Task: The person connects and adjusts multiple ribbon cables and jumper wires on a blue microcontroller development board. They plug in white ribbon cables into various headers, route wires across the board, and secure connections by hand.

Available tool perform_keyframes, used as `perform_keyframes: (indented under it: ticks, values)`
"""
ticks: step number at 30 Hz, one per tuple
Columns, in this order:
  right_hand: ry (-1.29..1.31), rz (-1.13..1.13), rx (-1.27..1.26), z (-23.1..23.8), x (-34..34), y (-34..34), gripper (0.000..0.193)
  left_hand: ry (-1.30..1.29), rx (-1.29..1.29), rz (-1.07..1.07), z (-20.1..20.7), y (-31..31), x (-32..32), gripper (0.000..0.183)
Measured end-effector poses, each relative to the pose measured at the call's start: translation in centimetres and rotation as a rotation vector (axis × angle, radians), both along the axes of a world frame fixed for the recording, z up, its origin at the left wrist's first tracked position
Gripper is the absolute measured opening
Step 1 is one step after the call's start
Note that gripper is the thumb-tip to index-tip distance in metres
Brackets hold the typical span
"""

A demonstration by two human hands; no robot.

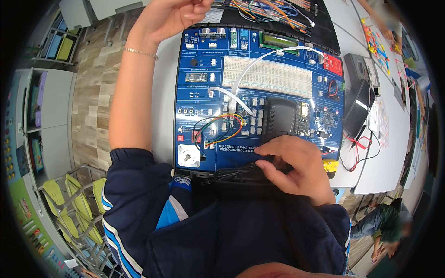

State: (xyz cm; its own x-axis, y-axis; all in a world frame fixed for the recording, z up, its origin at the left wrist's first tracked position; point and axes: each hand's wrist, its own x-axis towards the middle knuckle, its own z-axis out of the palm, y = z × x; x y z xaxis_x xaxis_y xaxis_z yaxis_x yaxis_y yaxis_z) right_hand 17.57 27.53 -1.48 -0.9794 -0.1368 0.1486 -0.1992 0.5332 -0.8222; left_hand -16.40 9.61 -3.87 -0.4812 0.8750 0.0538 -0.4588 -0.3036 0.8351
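A blue electronics training board (273, 46) lies in an opened black case before me. My left hand (187, 13) is at the top edge of the view, beside a bundle of coloured jumper wires (273, 14) in the lid. Its fingers are curled and partly cut off, so anything in them is hidden. Over the board's lower right, my right hand (299, 162) has thumb and forefinger apart with nothing visible between them. It is nearest to a black ribbed plastic block (280, 116) and a coiled black cable (236, 172). White cables (259, 58) arch across the breadboard (269, 76).
Red and black test leads (359, 143) lie right of the case, near a dark box-shaped device (359, 99). Farther right, another person's hand (394, 41) is near colourful pieces (375, 46). Green chairs (76, 204) stand at lower left, with grey cabinets (53, 99) behind.
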Motion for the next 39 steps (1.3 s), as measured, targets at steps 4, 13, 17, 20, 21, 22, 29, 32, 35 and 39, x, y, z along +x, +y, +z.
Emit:
perform_keyframes:
  ticks: [4, 13, 17, 20, 21, 22, 29, 32, 35, 39]
  values:
    - [-0.012, 0.015, -0.006, 0.3, -0.1, 0.0, 0.023, 0.117, 0.143, -0.035, -2.5, -3.2, 1.3, 0.022]
    - [0.006, 0.021, 0.02, 0.2, -0.2, -0.1, 0.023, 0.279, 0.177, 0.14, -1.8, -5.0, 9.0, 0.019]
    - [0.014, 0.021, 0.026, 0.0, -0.1, -0.1, 0.024, 0.355, 0.015, 0.296, -2.3, -5.4, 9.3, 0.024]
    - [0.014, 0.029, 0.029, 0.0, -0.1, -0.1, 0.025, 0.299, 0.044, 0.297, -2.5, -5.6, 9.2, 0.028]
    - [0.013, 0.033, 0.029, 0.1, -0.2, -0.1, 0.025, 0.263, 0.075, 0.289, -2.6, -5.7, 9.1, 0.029]
    - [0.017, 0.034, 0.031, 0.0, -0.2, 0.0, 0.025, 0.271, 0.074, 0.294, -2.6, -5.5, 9.2, 0.028]
    - [0.017, 0.055, 0.033, 0.0, -0.2, 0.1, 0.027, 0.44, 0.02, 0.341, -3.2, -5.2, 8.7, 0.025]
    - [0.017, 0.053, 0.036, 0.1, -0.2, 0.0, 0.027, 0.473, -0.138, 0.489, -2.9, -4.7, 9.0, 0.022]
    - [0.026, 0.053, 0.041, 0.2, -0.3, -0.1, 0.026, 0.598, -0.276, 0.615, -2.7, -4.1, 9.1, 0.016]
    - [0.048, 0.058, 0.042, 0.1, -0.3, -0.1, 0.026, 0.861, -0.302, 0.696, -3.2, -3.8, 8.8, 0.017]
